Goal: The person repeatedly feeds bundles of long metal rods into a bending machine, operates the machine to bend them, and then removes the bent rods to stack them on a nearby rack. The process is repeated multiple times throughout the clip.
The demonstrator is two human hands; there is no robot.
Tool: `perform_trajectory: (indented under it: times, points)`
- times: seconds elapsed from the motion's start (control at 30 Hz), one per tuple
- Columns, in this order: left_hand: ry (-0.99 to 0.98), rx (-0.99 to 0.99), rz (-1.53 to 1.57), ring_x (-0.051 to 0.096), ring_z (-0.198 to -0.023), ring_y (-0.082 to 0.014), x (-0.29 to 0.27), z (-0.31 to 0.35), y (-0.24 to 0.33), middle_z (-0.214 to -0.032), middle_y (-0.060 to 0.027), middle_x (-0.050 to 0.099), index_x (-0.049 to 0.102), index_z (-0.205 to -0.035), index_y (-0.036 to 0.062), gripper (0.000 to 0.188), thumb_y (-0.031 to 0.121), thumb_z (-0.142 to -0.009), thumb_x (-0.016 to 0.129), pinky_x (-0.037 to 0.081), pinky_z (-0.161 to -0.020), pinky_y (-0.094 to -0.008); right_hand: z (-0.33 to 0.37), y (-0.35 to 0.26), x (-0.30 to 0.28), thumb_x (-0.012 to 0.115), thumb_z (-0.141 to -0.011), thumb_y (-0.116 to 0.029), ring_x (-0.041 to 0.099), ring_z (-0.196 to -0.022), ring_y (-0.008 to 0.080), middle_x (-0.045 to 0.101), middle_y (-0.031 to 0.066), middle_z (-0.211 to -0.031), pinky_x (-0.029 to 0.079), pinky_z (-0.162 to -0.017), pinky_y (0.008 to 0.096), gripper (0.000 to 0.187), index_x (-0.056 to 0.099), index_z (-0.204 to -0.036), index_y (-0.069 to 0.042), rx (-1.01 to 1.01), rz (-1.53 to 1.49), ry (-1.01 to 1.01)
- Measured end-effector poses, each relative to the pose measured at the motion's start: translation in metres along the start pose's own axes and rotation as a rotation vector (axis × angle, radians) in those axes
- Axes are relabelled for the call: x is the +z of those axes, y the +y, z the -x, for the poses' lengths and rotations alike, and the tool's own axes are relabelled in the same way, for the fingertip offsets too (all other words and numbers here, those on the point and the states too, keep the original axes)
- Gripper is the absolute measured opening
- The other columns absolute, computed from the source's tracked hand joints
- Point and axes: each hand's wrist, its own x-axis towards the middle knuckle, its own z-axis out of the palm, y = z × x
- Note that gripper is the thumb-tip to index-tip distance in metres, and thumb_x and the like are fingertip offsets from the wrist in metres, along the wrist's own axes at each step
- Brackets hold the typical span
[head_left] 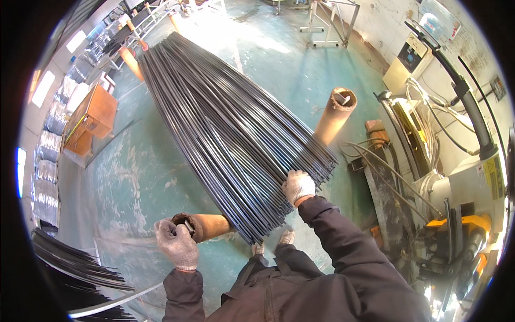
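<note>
In this head view, my dark jacket [300,298] fills the foreground. My left hand [178,244] grips a brown tube [212,226]; my right hand [299,187] touches the black rods [230,134], its closure unclear. A second tube [333,119] opposite apparently helps pen them in.

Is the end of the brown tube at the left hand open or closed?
Open: the brown tube shows a dark hollow within its rim.

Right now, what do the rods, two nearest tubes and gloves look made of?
Rods: plastic or coated metal, unclear; dark, smooth, glossy highlights. Tubes: probably cardboard; matte tan walls, rough rims. Gloves: likely knitted fabric; pale, matte, soft-looking.
</note>
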Motion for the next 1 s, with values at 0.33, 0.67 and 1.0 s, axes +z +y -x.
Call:
perform_trajectory:
  times: [0.33,0.67,1.0]
  points:
    - [-0.015,0.011,-0.039,0.052,-0.082,-0.0283,-0.007,-0.002,0.009,-0.095,-0.0129,0.052,0.051,-0.086,-0.0016,0.013,-0.005,-0.091,0.063,0.047,-0.078,-0.0392,-0.013,-0.008,-0.019,0.089,-0.087,-0.035,0.083,-0.109,0.0417,0.083,0.0281,-0.11,0.066,-0.095,0.048,0.042,0.085,-0.11,0.0,0.048,-0.037,-0.382]
    - [-0.028,0.511,0.109,0.074,-0.108,-0.0365,-0.019,0.032,0.074,-0.117,-0.016,0.073,0.057,-0.09,0.0044,0.026,-0.004,-0.086,0.081,0.06,-0.097,-0.0506,0.002,-0.004,-0.061,0.085,-0.094,-0.023,0.081,-0.093,0.0336,0.082,0.022,-0.106,0.065,-0.083,0.0435,0.04,0.079,-0.122,0.004,0.136,-0.436,-0.524]
    - [-0.89,-0.424,0.448,0.067,-0.081,-0.0074,0.033,0.081,0.059,-0.087,-0.0052,0.076,0.077,-0.096,-0.002,0.014,0.012,-0.096,0.08,0.057,-0.072,-0.031,0.048,-0.002,-0.068,0.081,-0.104,-0.044,0.079,-0.105,0.0441,0.081,0.0287,-0.107,0.061,-0.094,0.051,0.047,0.08,-0.112,0.002,0.15,-0.23,-0.315]
